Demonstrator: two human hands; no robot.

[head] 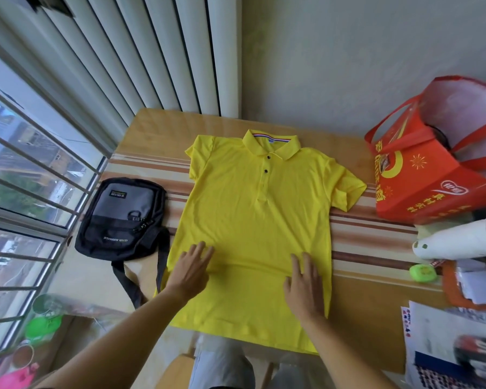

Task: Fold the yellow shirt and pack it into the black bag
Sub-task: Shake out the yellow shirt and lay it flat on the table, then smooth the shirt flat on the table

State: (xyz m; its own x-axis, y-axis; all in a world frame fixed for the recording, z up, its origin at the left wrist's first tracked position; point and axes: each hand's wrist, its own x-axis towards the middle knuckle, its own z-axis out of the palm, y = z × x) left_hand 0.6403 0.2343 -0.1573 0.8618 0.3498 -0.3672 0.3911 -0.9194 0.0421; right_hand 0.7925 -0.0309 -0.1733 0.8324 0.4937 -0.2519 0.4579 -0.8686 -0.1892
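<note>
The yellow shirt (253, 214), a polo with two dark buttons, lies spread flat and face up on the striped table (371, 237), collar at the far side, hem hanging over the near edge. My left hand (192, 269) rests flat on the shirt's lower left part, fingers spread. My right hand (306, 284) lies flat on the lower right part. Neither hand grips the cloth. The black bag (122, 217), black and grey with a shoulder strap, lies to the left of the shirt, touching its edge, zipped pockets facing up.
A large red gift bag (421, 175) stands at the table's right. In front of it lie a white roll (458, 242), a green round case (422, 273), papers and booklets (455, 332). A barred window (26, 169) runs along the left, with green and pink containers below.
</note>
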